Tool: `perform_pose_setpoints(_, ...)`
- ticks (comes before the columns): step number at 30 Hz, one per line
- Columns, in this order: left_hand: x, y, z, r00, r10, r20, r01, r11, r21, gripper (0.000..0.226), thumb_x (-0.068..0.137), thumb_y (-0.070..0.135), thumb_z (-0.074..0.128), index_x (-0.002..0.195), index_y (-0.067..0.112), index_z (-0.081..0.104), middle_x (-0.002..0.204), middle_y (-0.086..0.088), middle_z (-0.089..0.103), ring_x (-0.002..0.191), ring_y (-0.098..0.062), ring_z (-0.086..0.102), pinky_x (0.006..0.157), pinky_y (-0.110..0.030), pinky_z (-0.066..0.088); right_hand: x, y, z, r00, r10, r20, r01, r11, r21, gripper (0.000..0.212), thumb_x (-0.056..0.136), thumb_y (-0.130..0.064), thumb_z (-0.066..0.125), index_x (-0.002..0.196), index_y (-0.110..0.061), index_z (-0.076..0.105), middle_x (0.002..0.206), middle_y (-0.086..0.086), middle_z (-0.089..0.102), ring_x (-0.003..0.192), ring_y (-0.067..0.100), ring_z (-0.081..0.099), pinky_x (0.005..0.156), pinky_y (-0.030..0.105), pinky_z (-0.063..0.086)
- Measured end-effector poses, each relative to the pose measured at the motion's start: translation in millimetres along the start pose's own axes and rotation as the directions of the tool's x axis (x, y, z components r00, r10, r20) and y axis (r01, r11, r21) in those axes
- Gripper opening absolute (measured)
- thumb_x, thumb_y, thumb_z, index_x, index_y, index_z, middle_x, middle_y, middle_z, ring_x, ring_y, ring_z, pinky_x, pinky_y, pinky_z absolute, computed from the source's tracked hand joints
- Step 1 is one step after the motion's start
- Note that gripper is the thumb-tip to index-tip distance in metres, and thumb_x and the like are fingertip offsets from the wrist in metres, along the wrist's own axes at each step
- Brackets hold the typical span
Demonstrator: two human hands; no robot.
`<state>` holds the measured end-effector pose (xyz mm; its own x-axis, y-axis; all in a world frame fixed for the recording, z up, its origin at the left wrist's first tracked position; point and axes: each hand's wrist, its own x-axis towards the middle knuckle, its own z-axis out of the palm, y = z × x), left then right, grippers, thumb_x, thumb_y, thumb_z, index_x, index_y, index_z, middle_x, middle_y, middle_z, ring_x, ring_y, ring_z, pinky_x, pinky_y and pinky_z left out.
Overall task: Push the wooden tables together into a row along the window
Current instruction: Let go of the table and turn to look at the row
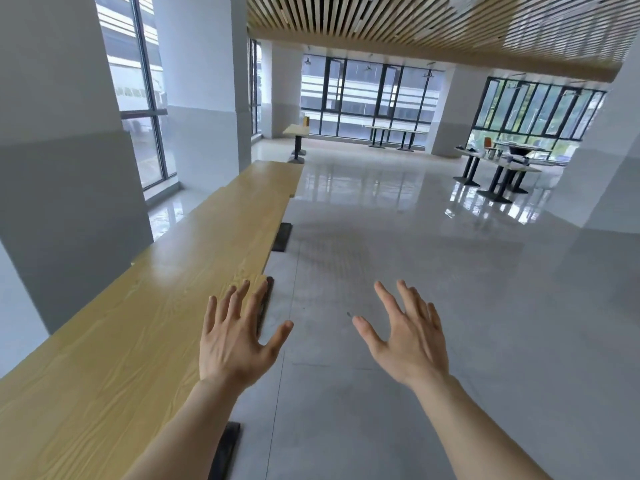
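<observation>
A row of light wooden tables runs along the left wall and window, end to end, from the bottom left toward the far corner. The farthest table in the row sits slightly offset to the right. One more wooden table stands apart beyond it on a black pedestal. My left hand hovers open with fingers spread over the right edge of the near table. My right hand is open too, held over the bare floor, apart from any table.
Black table bases stick out from under the row onto the glossy grey floor. White columns stand at left and right. Round tables with items stand far right; long tables line the back window.
</observation>
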<state>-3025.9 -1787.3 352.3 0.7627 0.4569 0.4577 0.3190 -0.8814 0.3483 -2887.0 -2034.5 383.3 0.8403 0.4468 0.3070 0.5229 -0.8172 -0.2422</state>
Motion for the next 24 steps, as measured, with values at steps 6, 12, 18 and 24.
perform_pose_setpoints(6,112,-12,42,0.997,-0.064,-0.04,0.065,0.998,0.027,0.088,0.089,0.087,0.018,0.162,0.039,0.02,0.17,-0.001,0.025,0.158,-0.023,0.014,0.129,-0.048,0.0,139,3,27,0.996,-0.091,0.02,0.09,0.995,0.034,0.091,0.083,-0.089,0.013,0.163,-0.044,0.013,0.175,0.0,0.004,0.16,0.025,0.005,0.129,0.048,0.007)
perform_pose_setpoints(12,207,-30,104,0.985,-0.154,-0.083,0.162,0.981,0.106,0.086,0.09,0.086,0.022,0.161,0.039,0.018,0.171,0.0,0.024,0.159,-0.023,0.014,0.129,-0.048,-0.001,277,15,83,0.979,-0.199,0.05,0.195,0.979,0.063,0.091,0.085,-0.089,0.013,0.163,-0.044,0.011,0.175,0.001,0.004,0.16,0.026,0.006,0.128,0.05,0.008)
perform_pose_setpoints(18,289,-37,157,0.935,-0.316,-0.158,0.344,0.917,0.202,0.087,0.09,0.087,0.022,0.161,0.038,0.02,0.17,-0.002,0.027,0.158,-0.025,0.015,0.129,-0.051,0.002,423,21,139,0.921,-0.377,0.101,0.363,0.922,0.132,0.097,0.08,-0.093,0.003,0.163,-0.043,0.01,0.175,0.002,0.005,0.16,0.027,0.006,0.128,0.053,0.011)
perform_pose_setpoints(24,347,-47,181,0.849,-0.47,-0.243,0.523,0.812,0.259,0.087,0.089,0.086,0.025,0.16,0.035,0.025,0.168,-0.005,0.03,0.157,-0.027,0.022,0.129,-0.052,0.007,541,-10,177,0.82,-0.554,0.145,0.522,0.828,0.206,0.096,0.081,-0.091,0.007,0.164,-0.042,0.012,0.174,0.006,0.008,0.159,0.027,0.008,0.128,0.053,0.01)
